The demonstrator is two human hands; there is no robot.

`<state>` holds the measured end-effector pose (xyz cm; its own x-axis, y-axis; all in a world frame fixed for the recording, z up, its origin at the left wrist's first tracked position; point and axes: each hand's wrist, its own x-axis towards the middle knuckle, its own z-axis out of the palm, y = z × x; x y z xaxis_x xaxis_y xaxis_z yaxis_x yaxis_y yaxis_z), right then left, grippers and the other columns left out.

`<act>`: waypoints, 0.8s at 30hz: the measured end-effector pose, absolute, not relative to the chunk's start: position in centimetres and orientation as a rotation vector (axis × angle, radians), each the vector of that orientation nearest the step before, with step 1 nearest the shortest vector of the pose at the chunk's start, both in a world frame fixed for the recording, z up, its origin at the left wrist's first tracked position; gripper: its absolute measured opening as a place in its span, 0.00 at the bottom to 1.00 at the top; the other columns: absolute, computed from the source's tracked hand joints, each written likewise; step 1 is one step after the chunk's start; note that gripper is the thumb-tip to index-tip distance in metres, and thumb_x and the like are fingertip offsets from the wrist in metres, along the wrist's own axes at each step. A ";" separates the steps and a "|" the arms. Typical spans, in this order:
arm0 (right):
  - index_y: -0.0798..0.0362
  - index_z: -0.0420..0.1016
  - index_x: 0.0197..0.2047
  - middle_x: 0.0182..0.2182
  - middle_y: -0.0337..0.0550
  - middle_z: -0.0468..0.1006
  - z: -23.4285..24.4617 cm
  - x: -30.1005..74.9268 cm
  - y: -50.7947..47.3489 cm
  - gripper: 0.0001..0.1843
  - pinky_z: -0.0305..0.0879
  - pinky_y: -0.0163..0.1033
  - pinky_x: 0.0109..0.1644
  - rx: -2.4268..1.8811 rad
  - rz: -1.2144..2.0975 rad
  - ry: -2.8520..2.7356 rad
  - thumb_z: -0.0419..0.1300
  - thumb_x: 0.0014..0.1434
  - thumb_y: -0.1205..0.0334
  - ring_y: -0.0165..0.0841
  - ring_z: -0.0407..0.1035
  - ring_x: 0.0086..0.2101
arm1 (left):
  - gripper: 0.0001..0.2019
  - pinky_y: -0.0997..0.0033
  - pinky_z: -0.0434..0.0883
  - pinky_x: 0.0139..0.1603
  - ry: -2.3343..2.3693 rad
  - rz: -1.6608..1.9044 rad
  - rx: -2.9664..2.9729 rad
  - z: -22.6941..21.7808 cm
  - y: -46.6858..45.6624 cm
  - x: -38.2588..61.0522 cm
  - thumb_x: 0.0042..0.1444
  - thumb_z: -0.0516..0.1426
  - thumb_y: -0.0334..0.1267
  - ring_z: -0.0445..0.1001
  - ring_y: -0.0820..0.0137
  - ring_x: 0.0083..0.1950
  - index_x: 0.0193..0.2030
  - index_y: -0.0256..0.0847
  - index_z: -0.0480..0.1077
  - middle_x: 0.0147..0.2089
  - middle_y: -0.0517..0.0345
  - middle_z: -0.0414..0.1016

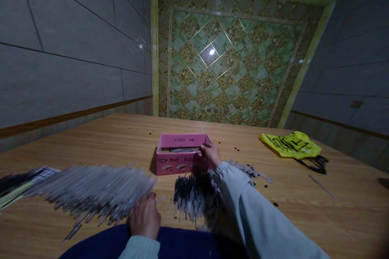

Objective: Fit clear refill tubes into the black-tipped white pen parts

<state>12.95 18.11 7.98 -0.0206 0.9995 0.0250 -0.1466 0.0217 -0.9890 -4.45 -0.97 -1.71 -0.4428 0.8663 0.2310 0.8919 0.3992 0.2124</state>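
A heap of thin grey translucent sticks, like pen tubes [100, 188], lies spread at the left, its near part blurred. My left hand [144, 216] is at the heap's right end, fingers curled against the tube ends; what is in them is hidden. Ahead stands an open pink box [174, 166] with several grey stick-like pieces [184, 150] inside. My right hand [211, 153] reaches over the box's right side, fingers bent together at its rim; I cannot make out anything between them. Below the right forearm lies a bundle of black-ended clear sticks [191, 196].
Small black and clear pieces [247, 169] are scattered right of the box. A yellow bag [291, 145] with black straps [316, 165] lies at the far right, near a single thin stick [322, 187]. Papers [45, 173] lie under the heap's left end. Walls border the wooden table [121, 137].
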 end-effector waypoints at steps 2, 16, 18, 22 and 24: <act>0.58 0.66 0.46 0.32 0.42 0.75 7.8 13.6 17.4 0.13 0.70 0.35 0.29 -1.047 1.258 -1.146 0.57 0.59 0.63 0.29 0.71 0.27 | 0.19 0.62 0.63 0.37 -2.552 -0.485 -1.649 -1.5 -1.0 -4.5 0.51 0.45 0.21 0.73 0.57 0.41 0.42 0.36 0.73 0.37 0.44 0.74; 0.54 0.76 0.36 0.32 0.44 0.77 1.7 22.9 4.9 0.08 0.65 0.38 0.38 -1.123 0.639 -2.053 0.60 0.50 0.65 0.36 0.70 0.33 | 0.04 0.77 0.66 0.19 -2.118 -3.450 -1.154 0.4 -1.1 -0.2 0.55 0.55 0.37 0.71 0.73 0.22 0.35 0.40 0.63 0.26 0.58 0.72; 0.53 0.76 0.36 0.33 0.44 0.75 1.1 23.4 4.2 0.08 0.63 0.37 0.39 -1.131 0.503 -2.202 0.58 0.53 0.66 0.35 0.69 0.35 | 0.01 0.81 0.66 0.17 -2.147 -3.768 -0.717 0.4 -0.9 0.1 0.56 0.53 0.31 0.70 0.76 0.20 0.35 0.38 0.63 0.25 0.58 0.72; 0.46 0.73 0.47 0.42 0.44 0.72 0.8 22.9 3.7 0.20 0.61 0.37 0.42 -1.118 0.222 -2.430 0.55 0.52 0.72 0.37 0.65 0.43 | 0.06 0.85 0.66 0.15 -2.287 -3.902 -0.389 0.4 -0.5 0.2 0.60 0.47 0.27 0.68 0.80 0.17 0.36 0.35 0.63 0.25 0.56 0.72; 0.43 0.66 0.55 0.51 0.45 0.67 0.8 22.4 3.8 0.29 0.59 0.40 0.46 -1.098 0.091 -2.513 0.55 0.50 0.75 0.39 0.60 0.49 | 0.07 0.86 0.66 0.15 -2.332 -3.948 -0.316 0.4 -0.4 0.1 0.61 0.46 0.27 0.68 0.81 0.17 0.35 0.34 0.64 0.25 0.56 0.71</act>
<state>22.37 3.77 0.76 -0.6141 0.7174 0.3288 0.6917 0.6899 -0.2134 0.15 -0.37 0.42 -0.1109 0.8921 -0.4380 -0.8142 0.1712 0.5547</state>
